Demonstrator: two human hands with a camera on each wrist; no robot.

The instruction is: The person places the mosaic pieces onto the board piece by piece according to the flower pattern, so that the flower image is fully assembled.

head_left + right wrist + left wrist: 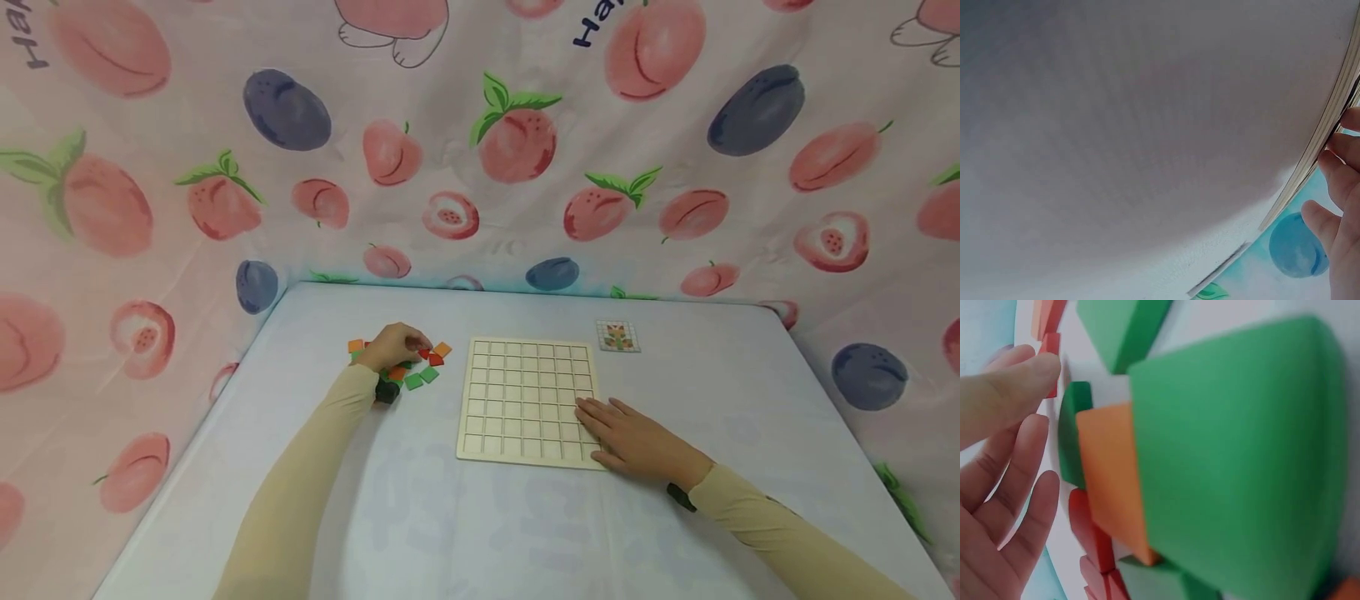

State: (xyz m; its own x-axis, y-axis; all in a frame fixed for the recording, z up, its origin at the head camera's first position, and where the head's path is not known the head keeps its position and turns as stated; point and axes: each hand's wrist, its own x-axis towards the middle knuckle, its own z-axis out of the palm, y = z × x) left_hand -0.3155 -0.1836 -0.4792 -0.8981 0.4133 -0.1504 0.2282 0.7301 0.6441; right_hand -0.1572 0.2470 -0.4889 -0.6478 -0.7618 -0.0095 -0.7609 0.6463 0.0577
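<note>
Over a pile of small coloured tiles, my left hand reaches down with thumb and index finger together. In the left wrist view those fingertips pinch a small red tile, partly covered by the thumb; the other fingers are loosely bent. Close by lie a green tile, an orange tile and another red tile. My right hand lies flat with its fingertips on the right edge of a pale wooden grid board, whose squares hold no tiles.
Beyond the board's upper right corner lies a small pattern card with a flower-like picture on a grid. Two light green tiles lie between the pile and the board. A fruit-printed curtain rises behind the white table.
</note>
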